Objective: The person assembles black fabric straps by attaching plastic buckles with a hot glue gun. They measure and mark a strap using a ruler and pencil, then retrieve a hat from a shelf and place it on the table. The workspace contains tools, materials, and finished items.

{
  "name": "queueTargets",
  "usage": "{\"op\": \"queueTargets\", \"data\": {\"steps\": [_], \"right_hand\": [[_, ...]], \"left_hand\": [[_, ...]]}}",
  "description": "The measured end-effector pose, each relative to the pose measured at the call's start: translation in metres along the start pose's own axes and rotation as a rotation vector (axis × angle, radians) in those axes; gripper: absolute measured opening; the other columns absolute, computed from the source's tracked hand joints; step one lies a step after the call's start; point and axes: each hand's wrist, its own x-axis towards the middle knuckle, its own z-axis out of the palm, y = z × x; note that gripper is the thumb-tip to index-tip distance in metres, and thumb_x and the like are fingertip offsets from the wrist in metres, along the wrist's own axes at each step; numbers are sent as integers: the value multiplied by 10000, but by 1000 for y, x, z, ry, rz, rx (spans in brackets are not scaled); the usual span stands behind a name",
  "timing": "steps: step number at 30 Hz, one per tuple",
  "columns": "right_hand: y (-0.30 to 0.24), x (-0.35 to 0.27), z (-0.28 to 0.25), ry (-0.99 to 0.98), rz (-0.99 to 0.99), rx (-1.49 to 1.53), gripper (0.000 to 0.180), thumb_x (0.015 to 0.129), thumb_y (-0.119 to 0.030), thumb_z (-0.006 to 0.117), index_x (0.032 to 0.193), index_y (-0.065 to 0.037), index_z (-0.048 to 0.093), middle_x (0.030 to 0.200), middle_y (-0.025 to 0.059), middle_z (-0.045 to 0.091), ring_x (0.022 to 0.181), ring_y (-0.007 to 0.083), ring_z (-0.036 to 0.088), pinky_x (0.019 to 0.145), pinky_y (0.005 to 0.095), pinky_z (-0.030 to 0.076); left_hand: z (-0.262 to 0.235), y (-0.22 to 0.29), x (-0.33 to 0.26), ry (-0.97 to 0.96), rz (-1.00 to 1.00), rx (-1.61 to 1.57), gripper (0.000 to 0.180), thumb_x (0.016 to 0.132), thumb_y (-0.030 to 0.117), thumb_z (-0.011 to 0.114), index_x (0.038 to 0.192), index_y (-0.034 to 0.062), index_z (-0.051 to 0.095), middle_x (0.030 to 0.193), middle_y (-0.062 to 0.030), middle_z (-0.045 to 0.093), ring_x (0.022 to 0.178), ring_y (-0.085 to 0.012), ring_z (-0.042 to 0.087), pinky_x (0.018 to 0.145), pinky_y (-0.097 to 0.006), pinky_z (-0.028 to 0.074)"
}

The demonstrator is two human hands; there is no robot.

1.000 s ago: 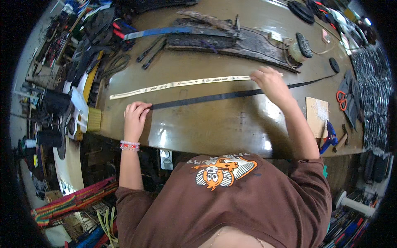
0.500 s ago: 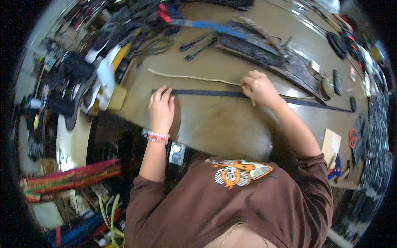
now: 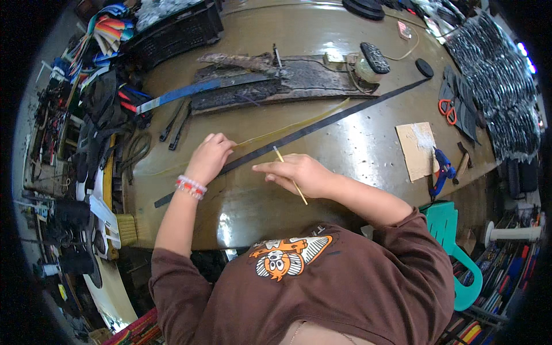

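Observation:
A long black strap (image 3: 322, 125) runs slantwise across the table to a small black roll (image 3: 424, 68) at its far right end. Beside it lies a thin yellow strip (image 3: 287, 129), like a soft measuring tape. My left hand (image 3: 209, 156), closed, has its fingertips pinched on the yellow strip next to the strap; a bead bracelet is on that wrist. A slim yellow stick with a grey tip (image 3: 296, 190), like a pen or pencil, is held in my right hand (image 3: 300, 175). That hand hovers just on the near side of the strap, index finger stretched left.
Beyond the strap lies a dark wooden board (image 3: 322, 80) with a blue-handled tool (image 3: 190, 93) and a jar (image 3: 369, 63). A cardboard piece (image 3: 415, 149), a blue glue gun (image 3: 441, 171) and orange-handled scissors (image 3: 447, 111) sit right. A black crate (image 3: 178, 34) stands far left.
The view has turned. Both hands now sit closer together over the strap. My left hand has come onto the yellow strip, and my right hand has drawn back toward me with the stick.

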Motion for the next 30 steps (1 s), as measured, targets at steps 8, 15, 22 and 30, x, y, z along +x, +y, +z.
{"op": "queueTargets", "data": {"steps": [8,15,22,30], "right_hand": [[-52,33,-24,364,-18,235,387,821,-164,610,1174,-31,527,974,156,616,900,301,611,779,376,505],[-33,40,-79,-382,70,213,329,844,-161,576,1151,-42,563,930,142,627,869,276,625,794,356,502],[157,45,-127,174,407,-785,162,811,-62,470,856,45,584,856,220,633,856,330,632,737,416,514],[145,48,-101,255,483,-764,237,866,-203,529,967,1,598,865,211,633,873,343,618,743,452,490]], "left_hand": [[-116,108,-13,396,-63,-574,188,798,-17,559,983,10,570,790,-16,485,566,-54,471,499,-194,382],[-134,84,-23,696,304,-1355,93,913,105,535,919,15,513,889,-24,441,555,-14,344,376,-120,283],[-33,38,-62,856,-480,-1499,288,946,251,486,1075,10,577,1013,-71,614,678,-46,559,540,-179,504],[37,50,-88,732,-695,-1957,355,950,224,468,1163,-56,507,1098,-123,583,867,-149,612,784,-262,549]]}}
